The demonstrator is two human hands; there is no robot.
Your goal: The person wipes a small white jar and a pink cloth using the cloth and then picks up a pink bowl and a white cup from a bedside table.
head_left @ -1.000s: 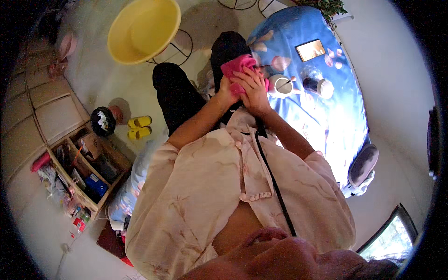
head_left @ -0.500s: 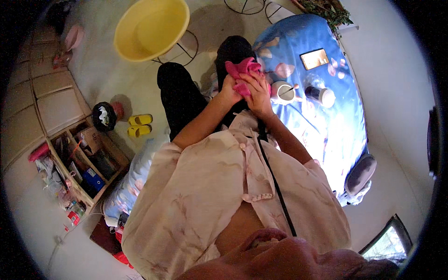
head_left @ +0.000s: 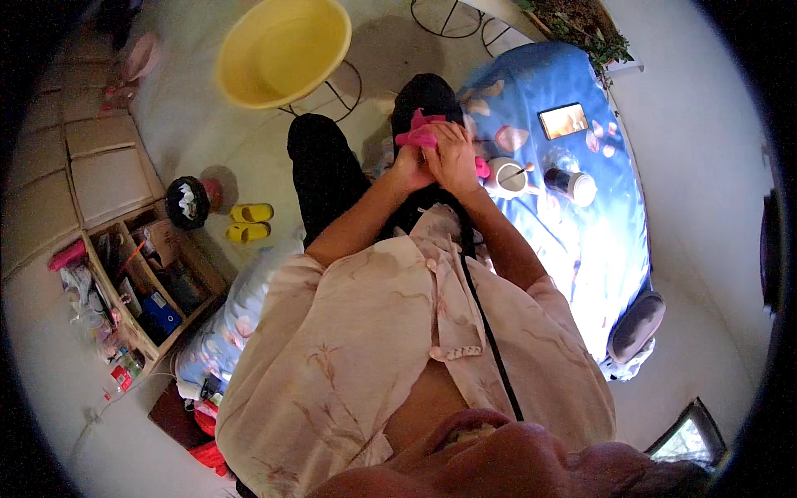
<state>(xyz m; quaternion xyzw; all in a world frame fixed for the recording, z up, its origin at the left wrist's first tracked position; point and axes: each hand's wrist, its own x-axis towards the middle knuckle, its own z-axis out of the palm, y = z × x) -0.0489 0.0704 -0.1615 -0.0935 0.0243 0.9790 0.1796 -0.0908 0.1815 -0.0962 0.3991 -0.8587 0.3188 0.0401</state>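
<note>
A bright pink cloth (head_left: 421,131) is bunched up between my two hands above my dark-trousered knees. My left hand (head_left: 413,168) is closed around it from below. My right hand (head_left: 454,159) lies over the cloth and against the left, fingers bent around it. Part of the cloth sticks out past the fingertips, and the rest is hidden by the hands. Just right of my right hand stands a white mug (head_left: 508,178) with a thin stick in it, and a small pink piece (head_left: 482,168) shows beside the mug. Farther right is a dark jar with a white lid (head_left: 573,186).
A lit phone (head_left: 564,121) lies on the blue flowered bedding (head_left: 531,83) at right. Ahead, a yellow basin (head_left: 282,54) rests on a wire stand. Yellow slippers (head_left: 249,222), a black bin (head_left: 187,203) and a wooden compartment box (head_left: 158,274) are at left.
The pink cloth is more gathered, with less of it showing between my hands. My right hand has drawn over it and closed against the left. The view has shifted slightly.
</note>
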